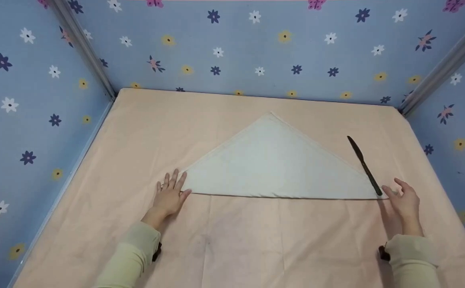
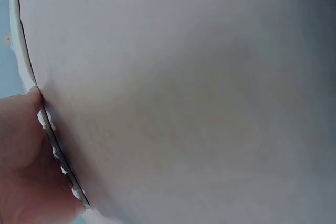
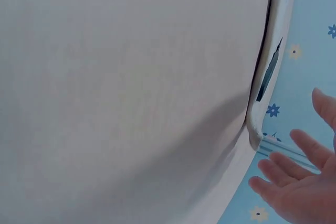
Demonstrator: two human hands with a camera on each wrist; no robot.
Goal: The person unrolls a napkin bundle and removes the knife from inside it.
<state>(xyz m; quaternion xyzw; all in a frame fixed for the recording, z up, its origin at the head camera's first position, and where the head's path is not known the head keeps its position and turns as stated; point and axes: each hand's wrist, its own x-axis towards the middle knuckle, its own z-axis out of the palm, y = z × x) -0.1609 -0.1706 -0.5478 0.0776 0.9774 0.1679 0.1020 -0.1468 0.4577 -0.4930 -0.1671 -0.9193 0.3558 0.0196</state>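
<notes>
A pale white-blue cloth napkin (image 1: 272,164), folded into a triangle, lies flat with its long folded edge toward me and its peak pointing away. My left hand (image 1: 169,199) rests at the napkin's left corner, fingers spread and straight, thumb along the near edge. A dark table knife (image 1: 363,163) lies slanted over the right side, its lower end on the napkin and its tip beyond it on the tablecloth. Beside the right corner is my right hand (image 1: 407,204), fingers loosely extended with nothing held. The right wrist view shows its fingers (image 3: 286,174) spread apart.
A peach tablecloth (image 1: 240,240) with light creases covers the table. Blue flowered panels (image 1: 240,48) stand behind and at both sides, with grey metal posts (image 1: 86,48) at the back corners. Dark straps show at both sleeve cuffs.
</notes>
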